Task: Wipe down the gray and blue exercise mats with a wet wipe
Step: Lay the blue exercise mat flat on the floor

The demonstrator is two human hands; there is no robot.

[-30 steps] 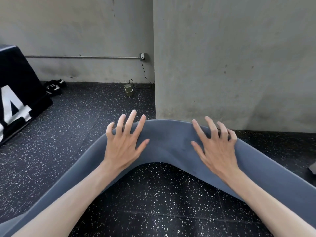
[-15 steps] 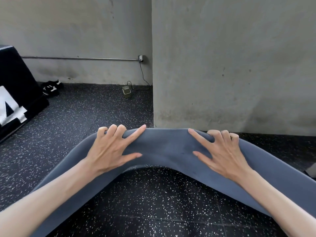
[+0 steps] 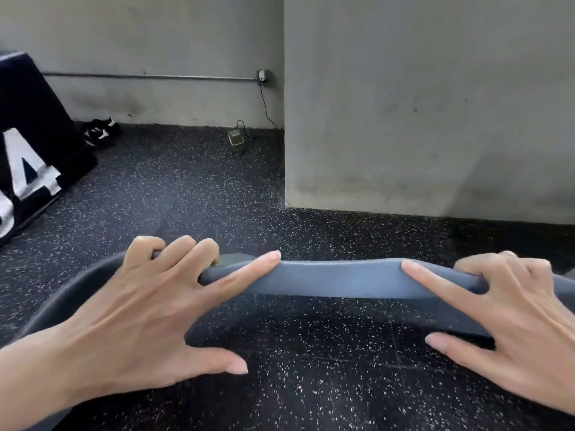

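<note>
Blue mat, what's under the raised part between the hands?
Under the raised span of the blue mat, gripped by the left hand and right hand, only black speckled floor shows. The floor beneath the mat's sides is covered.

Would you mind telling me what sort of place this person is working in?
Most likely a gym: speckled black rubber flooring, a black padded box with large white markings, and the blue exercise mat that the left hand and right hand grip, beside bare concrete walls.
</note>
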